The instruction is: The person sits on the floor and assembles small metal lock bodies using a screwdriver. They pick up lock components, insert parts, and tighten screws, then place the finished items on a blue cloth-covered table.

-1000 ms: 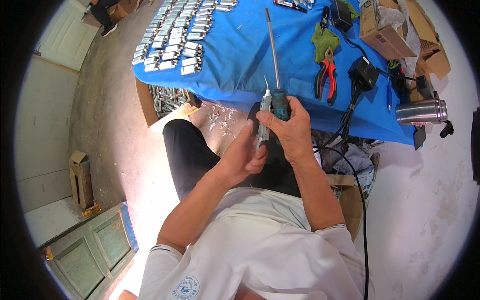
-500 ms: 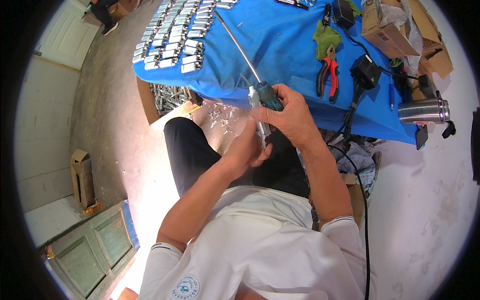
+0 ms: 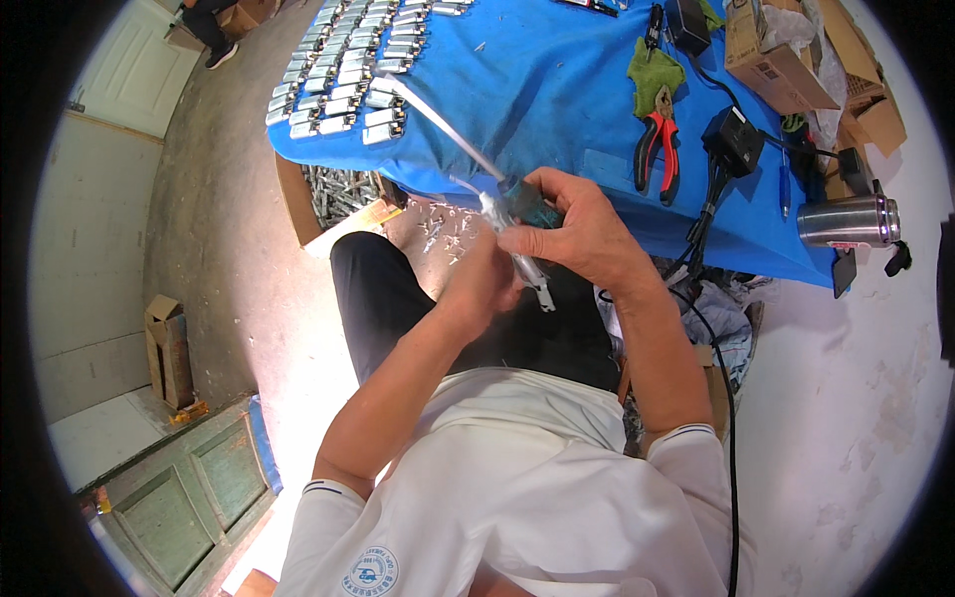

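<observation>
Hands together over the lap: I have both forearms angled inward, elbows wide. My right hand (image 3: 585,231) is wrapped round the teal-handled screwdriver (image 3: 522,197), its thumb laid leftward across the silver metal part (image 3: 534,275). My left hand (image 3: 482,279) sits against that part's left side; blur hides how firmly its fingers close, so I cannot tell. The part slants between both hands, its lower end poking out under the right thumb.

Ahead and left of the hands, the screwdriver's tip overlaps, in my view, the nearest rows of small silver parts (image 3: 350,85); I cannot tell if it touches. Ahead and right lie the red-and-black pliers (image 3: 657,157), then a black adapter (image 3: 733,141) and a steel flask (image 3: 846,221).

The near edge of the blue-covered table (image 3: 537,109) crosses just beyond my knuckles. Its cloth spreads between rows and pliers. Left of my left hand rises a dark trouser leg (image 3: 370,274); a black cable (image 3: 733,448) hangs beyond my right forearm.
</observation>
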Demonstrator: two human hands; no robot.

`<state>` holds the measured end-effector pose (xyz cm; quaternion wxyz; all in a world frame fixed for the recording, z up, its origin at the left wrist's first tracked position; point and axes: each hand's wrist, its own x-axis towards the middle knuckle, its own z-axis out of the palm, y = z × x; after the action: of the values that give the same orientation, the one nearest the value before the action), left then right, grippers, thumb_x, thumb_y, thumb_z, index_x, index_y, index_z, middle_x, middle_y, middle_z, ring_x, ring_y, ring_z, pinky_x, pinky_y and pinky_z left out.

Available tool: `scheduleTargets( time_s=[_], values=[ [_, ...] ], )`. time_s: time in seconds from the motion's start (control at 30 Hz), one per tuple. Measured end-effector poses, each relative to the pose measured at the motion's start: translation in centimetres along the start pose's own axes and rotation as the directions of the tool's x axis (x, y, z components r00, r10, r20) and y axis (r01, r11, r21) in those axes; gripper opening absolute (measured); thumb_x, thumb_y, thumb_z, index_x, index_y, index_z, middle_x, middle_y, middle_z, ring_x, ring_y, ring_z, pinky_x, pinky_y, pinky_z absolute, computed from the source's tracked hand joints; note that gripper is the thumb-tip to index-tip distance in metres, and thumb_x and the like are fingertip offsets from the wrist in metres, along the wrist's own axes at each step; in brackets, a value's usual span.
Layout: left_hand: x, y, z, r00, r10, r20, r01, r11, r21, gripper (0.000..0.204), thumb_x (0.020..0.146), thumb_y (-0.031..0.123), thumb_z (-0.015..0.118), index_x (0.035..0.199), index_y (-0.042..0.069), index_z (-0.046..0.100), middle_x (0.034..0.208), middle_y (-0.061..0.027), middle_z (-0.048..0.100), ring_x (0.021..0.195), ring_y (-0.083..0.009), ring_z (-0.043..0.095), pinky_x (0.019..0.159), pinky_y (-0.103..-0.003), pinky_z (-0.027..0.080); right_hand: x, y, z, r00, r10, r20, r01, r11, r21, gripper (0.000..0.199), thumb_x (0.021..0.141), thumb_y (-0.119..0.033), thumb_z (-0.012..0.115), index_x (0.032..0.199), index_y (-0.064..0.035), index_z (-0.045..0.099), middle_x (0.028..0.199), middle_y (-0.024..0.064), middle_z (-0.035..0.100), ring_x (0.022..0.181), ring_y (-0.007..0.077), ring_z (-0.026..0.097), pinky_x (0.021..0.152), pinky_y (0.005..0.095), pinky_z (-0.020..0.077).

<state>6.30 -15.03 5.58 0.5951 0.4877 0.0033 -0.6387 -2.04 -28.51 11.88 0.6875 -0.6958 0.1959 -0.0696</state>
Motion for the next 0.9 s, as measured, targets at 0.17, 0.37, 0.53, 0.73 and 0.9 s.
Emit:
scheduleTargets(
  time_s=[0.17, 0.37, 0.53, 0.73, 0.9],
  values=[
    [-0.7, 1.0, -1.3, 1.000, -0.009, 0.000, 0.008, 0.989, -0.145, 0.055, 0.094, 0.062, 0.034, 0.089, 0.010, 0.052, 0.068, -0.0027, 0.049, 0.053, -0.0115, 0.040, 0.043, -0.023, 0.028, 0.0, -0.5, -1.9, 0.973, 0.066, 0.220, 0.001, 0.957, -0.290, 0.041, 0.067, -0.023, 0.081, 0.093, 0.0002, 0.059, 0.082, 0.0025, 0.060, 0.075, 0.0104, 0.053, 0.069, 0.0268, 0.0443],
    [-1.4, 1.8, -4.0, 0.992, 0.023, 0.127, -0.010, 0.994, -0.105, 0.049, 0.095, 0.058, 0.041, 0.084, 0.011, 0.053, 0.066, -0.0020, 0.048, 0.054, -0.0108, 0.037, 0.044, -0.023, 0.026, 0.4, -1.9, -3.1, 0.908, 0.167, 0.383, 0.014, 0.904, -0.427, 0.041, 0.066, -0.024, 0.078, 0.093, -0.0001, 0.060, 0.081, 0.0057, 0.060, 0.075, 0.0132, 0.053, 0.070, 0.0286, 0.0445],
    [-2.7, 1.6, -1.9, 0.998, 0.026, 0.066, -0.030, 0.998, 0.062, 0.038, 0.100, 0.039, 0.041, 0.081, 0.008, 0.053, 0.068, -0.0030, 0.050, 0.056, -0.0098, 0.041, 0.043, -0.022, 0.025, 1.6, -1.3, -3.6, 0.834, 0.164, 0.527, 0.128, 0.872, -0.473, 0.042, 0.067, -0.026, 0.078, 0.095, -0.0001, 0.060, 0.081, 0.0057, 0.060, 0.076, 0.0147, 0.053, 0.070, 0.0300, 0.0449],
    [-2.7, 1.4, -2.1, 0.988, 0.113, 0.108, -0.122, 0.990, 0.077, 0.036, 0.097, 0.035, 0.048, 0.076, 0.007, 0.054, 0.064, -0.0002, 0.047, 0.053, -0.0077, 0.039, 0.044, -0.021, 0.024, 1.6, -0.5, -4.2, 0.846, 0.218, 0.486, -0.077, 0.953, -0.293, 0.045, 0.071, -0.030, 0.077, 0.100, 0.0003, 0.060, 0.087, 0.0055, 0.065, 0.077, 0.0129, 0.056, 0.070, 0.0276, 0.0464],
    [-3.2, 1.7, -2.9, 0.983, 0.164, 0.080, -0.162, 0.986, -0.033, 0.044, 0.098, 0.042, 0.048, 0.072, 0.007, 0.051, 0.061, -0.0003, 0.044, 0.049, -0.0077, 0.035, 0.042, -0.022, 0.023, -0.9, 0.2, -5.0, 0.929, 0.285, 0.238, -0.310, 0.948, 0.076, 0.043, 0.078, -0.033, 0.073, 0.102, -0.0013, 0.055, 0.092, 0.0146, 0.067, 0.074, 0.0175, 0.068, 0.057, 0.0236, 0.0483]
  ],
)
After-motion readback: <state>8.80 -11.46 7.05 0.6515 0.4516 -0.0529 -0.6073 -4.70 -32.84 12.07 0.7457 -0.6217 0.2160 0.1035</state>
